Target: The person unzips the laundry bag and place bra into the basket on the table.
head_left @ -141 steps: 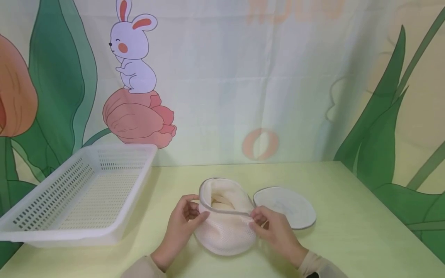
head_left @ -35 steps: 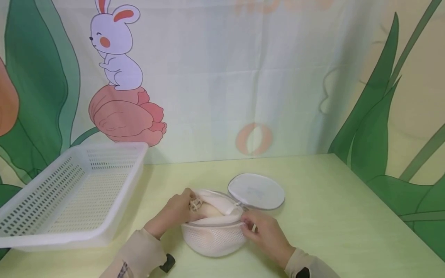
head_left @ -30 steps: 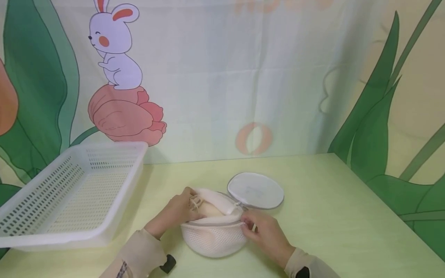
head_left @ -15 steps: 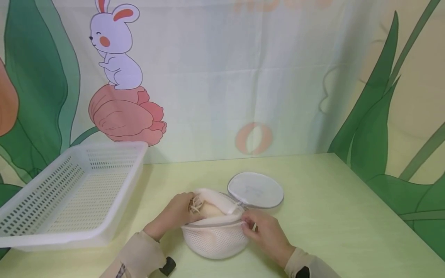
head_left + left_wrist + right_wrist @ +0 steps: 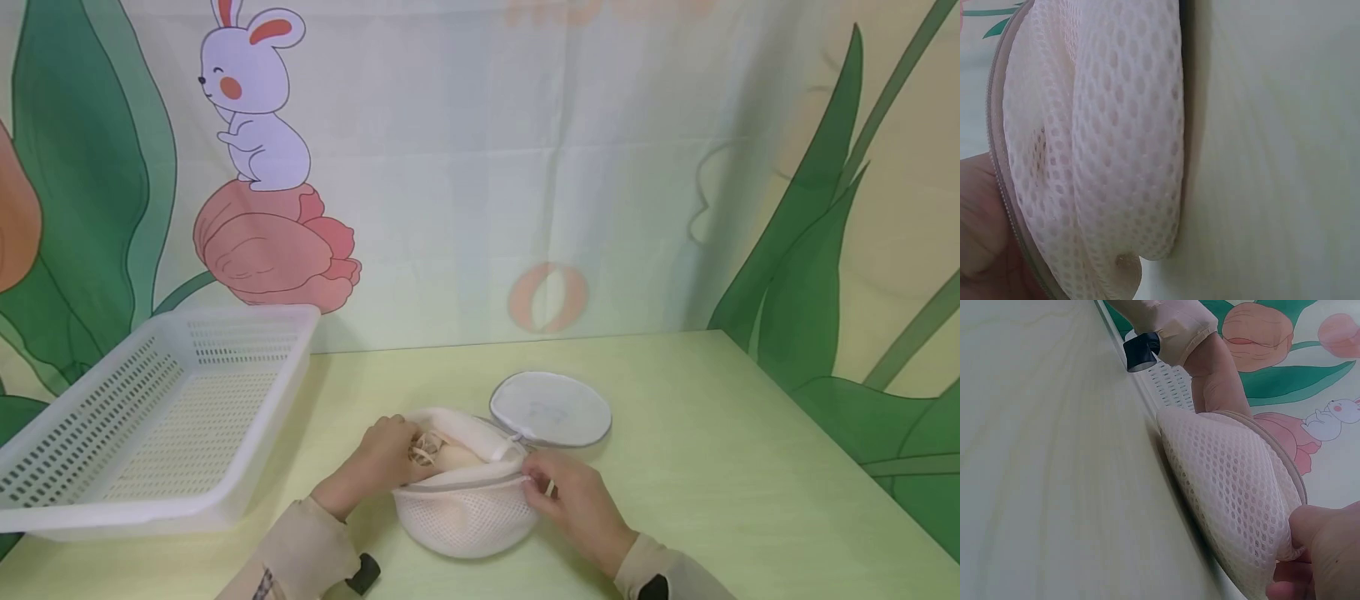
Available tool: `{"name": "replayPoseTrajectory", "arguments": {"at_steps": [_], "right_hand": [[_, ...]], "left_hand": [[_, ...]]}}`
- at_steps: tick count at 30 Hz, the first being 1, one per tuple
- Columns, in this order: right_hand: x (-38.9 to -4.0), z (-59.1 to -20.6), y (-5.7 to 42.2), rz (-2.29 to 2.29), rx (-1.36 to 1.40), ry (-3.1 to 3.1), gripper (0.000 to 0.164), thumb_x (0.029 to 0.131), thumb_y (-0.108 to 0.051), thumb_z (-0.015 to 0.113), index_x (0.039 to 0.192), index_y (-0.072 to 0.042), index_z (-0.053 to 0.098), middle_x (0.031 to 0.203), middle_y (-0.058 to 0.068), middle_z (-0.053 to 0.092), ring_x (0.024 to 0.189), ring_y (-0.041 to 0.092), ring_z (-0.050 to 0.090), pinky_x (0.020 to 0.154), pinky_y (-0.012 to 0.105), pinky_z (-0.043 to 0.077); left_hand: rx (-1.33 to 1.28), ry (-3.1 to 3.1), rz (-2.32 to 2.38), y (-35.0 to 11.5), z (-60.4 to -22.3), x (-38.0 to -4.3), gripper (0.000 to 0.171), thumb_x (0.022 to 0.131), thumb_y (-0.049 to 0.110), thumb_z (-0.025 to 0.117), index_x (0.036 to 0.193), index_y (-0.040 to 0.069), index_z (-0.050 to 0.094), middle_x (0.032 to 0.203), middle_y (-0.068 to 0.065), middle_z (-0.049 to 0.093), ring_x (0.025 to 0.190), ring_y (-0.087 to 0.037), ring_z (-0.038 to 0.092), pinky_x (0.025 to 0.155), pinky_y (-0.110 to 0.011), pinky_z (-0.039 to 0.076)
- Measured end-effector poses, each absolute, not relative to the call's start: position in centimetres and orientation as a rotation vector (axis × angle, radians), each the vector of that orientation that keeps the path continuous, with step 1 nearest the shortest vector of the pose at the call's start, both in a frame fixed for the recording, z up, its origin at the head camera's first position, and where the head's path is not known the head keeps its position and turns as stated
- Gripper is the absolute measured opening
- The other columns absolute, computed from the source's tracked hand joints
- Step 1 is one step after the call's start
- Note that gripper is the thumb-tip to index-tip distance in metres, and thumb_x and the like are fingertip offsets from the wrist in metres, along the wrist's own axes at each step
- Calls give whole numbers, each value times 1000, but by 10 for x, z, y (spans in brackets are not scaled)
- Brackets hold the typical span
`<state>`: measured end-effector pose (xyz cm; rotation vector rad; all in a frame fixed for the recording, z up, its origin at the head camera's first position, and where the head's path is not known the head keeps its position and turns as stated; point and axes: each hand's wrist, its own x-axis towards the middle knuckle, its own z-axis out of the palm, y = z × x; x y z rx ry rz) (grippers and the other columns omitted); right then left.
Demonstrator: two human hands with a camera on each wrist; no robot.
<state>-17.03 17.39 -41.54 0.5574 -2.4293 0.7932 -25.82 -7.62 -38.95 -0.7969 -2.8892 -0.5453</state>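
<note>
A cream mesh laundry bag (image 5: 465,525) with a grey zip edge stands on the table, its round lid (image 5: 551,408) folded back behind it. Inside the opening lie rolled cream cloth (image 5: 468,433) and a beige, strappy bundle (image 5: 425,448). My left hand (image 5: 378,458) reaches over the bag's left rim, thumb and fingers curved about that bundle; its fingertips are partly hidden. At the right rim, my right hand (image 5: 577,500) pinches the zip edge between thumb and fingers. In the right wrist view that grip on the mesh shows at the lower right.
A white perforated plastic basket (image 5: 172,417) stands on the left of the pale yellow-green table (image 5: 712,467). Behind the table hangs a printed cloth (image 5: 435,183) with a rabbit and flowers.
Since the earliest frame, the left hand has gone from the outer rim into the opening, and the lid lies further back. Lately the left hand and the strappy bundle shift only slightly.
</note>
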Motion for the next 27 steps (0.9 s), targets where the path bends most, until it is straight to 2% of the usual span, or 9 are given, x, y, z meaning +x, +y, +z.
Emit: {"name": "replayPoseTrajectory", "arguments": {"at_steps": [6,13,18,22,25,27], "right_hand": [[-171,-415,175,783,559,-2420,16,78,-3,71,86,-14,63,75,-8,60,69,1,54,57,13,46],[-172,-417,175,774,567,-2393,16,77,-3,71,85,-14,63,74,-8,60,67,0,53,56,13,45],[-171,-417,174,776,569,-2386,17,77,-2,71,85,-14,62,73,-8,59,67,0,53,56,13,45],[-171,-417,174,776,567,-2382,18,76,-1,71,84,-14,63,74,-8,59,68,0,53,56,13,45],[-171,-416,174,775,563,-2381,18,76,-1,72,83,-14,62,73,-9,59,67,0,52,56,13,45],[-171,-416,174,776,559,-2386,17,76,-2,71,83,-15,62,73,-9,58,67,0,52,57,13,45]], "left_hand": [[-830,-2946,-454,-75,-388,-256,37,76,33,80,72,8,53,71,-3,47,70,-19,41,63,-30,31],[-743,-3034,-636,-74,-391,-257,30,76,26,80,76,7,56,72,-3,49,71,-18,43,63,-28,31],[-706,-3047,-815,-74,-395,-260,31,79,19,77,68,11,49,66,1,40,65,-15,37,60,-25,25],[-701,-3009,-943,-75,-395,-261,30,81,11,71,66,11,45,62,3,35,59,-13,33,55,-23,25],[-701,-2976,-1005,-76,-394,-259,10,82,6,67,80,3,58,65,0,41,57,-13,37,51,-23,29],[-695,-2968,-1033,-77,-391,-257,15,85,6,65,97,-2,62,72,-3,48,61,-14,41,53,-23,32]]}}
